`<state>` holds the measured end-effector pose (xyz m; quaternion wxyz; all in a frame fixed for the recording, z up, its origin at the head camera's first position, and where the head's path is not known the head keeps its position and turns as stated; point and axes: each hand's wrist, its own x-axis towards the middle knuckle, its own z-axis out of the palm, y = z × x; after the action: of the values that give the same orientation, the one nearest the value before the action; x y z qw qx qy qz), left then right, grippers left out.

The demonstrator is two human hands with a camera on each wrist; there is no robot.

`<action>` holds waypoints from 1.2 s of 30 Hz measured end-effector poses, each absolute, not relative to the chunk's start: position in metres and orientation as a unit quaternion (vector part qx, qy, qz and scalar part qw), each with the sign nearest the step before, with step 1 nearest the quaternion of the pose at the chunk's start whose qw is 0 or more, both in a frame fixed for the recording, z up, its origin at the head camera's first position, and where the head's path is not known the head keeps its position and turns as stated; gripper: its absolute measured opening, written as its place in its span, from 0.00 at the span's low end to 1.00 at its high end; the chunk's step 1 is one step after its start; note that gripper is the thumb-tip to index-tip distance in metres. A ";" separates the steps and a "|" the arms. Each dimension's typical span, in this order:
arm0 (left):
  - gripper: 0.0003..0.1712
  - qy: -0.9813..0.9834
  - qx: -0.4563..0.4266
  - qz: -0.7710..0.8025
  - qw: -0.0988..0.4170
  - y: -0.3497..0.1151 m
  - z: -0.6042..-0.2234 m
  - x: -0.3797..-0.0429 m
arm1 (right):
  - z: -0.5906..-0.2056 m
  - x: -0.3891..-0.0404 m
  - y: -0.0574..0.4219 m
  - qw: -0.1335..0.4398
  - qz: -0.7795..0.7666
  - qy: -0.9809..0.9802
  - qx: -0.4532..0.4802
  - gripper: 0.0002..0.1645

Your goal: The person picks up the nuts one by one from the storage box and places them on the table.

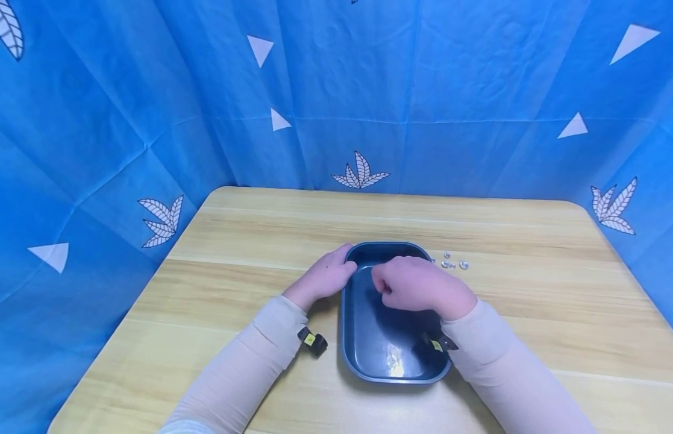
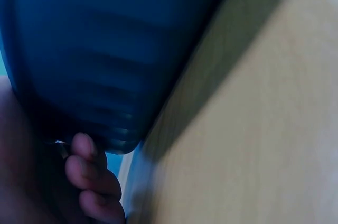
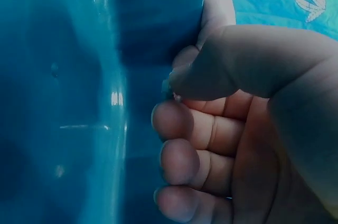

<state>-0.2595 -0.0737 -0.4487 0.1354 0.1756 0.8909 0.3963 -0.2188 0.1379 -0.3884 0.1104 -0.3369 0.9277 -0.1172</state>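
A dark blue rectangular tray point(image 1: 348, 337) with rounded corners sits on the table. My left hand point(image 1: 326, 272) grips its far left corner, the thumb at the rim and the fingers point(image 2: 92, 179) curled outside the wall. Over the tray's far half is my right hand point(image 1: 417, 284), its fingers curled inward. In the right wrist view, thumb and index finger pinch a tiny clear piece point(image 3: 167, 89), mostly hidden by the fingertips. Several small clear round pieces point(image 1: 464, 264) lie on the table just right of the tray's far end.
The wood-grain table point(image 1: 249, 226) has rounded far corners. A blue curtain point(image 1: 336, 90) with white leaf and triangle prints hangs behind it and along both sides. Black straps with yellow tags point(image 1: 310, 339) sit at both wrists.
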 end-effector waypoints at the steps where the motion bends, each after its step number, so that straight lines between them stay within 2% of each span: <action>1: 0.29 0.891 0.177 0.396 0.135 -0.074 -0.449 -0.259 | -0.388 -0.219 0.137 0.111 -0.118 0.926 -0.340 0.12; 12: 0.25 0.890 0.185 0.396 0.131 -0.074 -0.448 -0.260 | -0.399 -0.221 0.138 0.103 -0.128 0.914 -0.370 0.13; 28: 0.21 0.886 0.187 0.404 0.129 -0.076 -0.449 -0.260 | -0.396 -0.222 0.137 0.099 -0.131 0.917 -0.363 0.14; 36: 0.22 0.888 0.186 0.400 0.131 -0.075 -0.448 -0.259 | -0.392 -0.221 0.140 0.096 -0.134 0.919 -0.358 0.14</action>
<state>-0.2590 -0.0750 -0.4476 0.1311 0.1858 0.8880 0.3997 -0.2206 0.1403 -0.3922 0.0956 -0.3579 0.9191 -0.1345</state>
